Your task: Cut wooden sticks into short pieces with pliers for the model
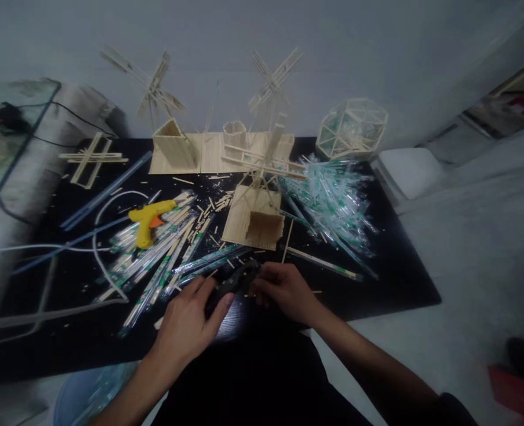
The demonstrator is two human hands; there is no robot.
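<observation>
Close to the table's near edge, my left hand [188,322] is closed around a dark, curved hand tool [243,276], perhaps a cutter; its exact kind is hard to make out. My right hand [283,290] is closed in a pinch at the far end of that tool, and what lies between its fingers is hidden. Just beyond my hands stands a windmill-like model of wooden sticks [262,207], with crossed blades over a square base. Left of it, packs of wooden sticks in clear and green wrappers [168,254] lie in a fanned heap.
A yellow glue gun [148,220] rests on the packs, with a white cord [96,236] looping leftward. More stick models [175,148] line the wall. Crumpled plastic wrappers [328,201] and a polyhedral stick frame [353,130] are at right. A blue bin [82,393] stands below.
</observation>
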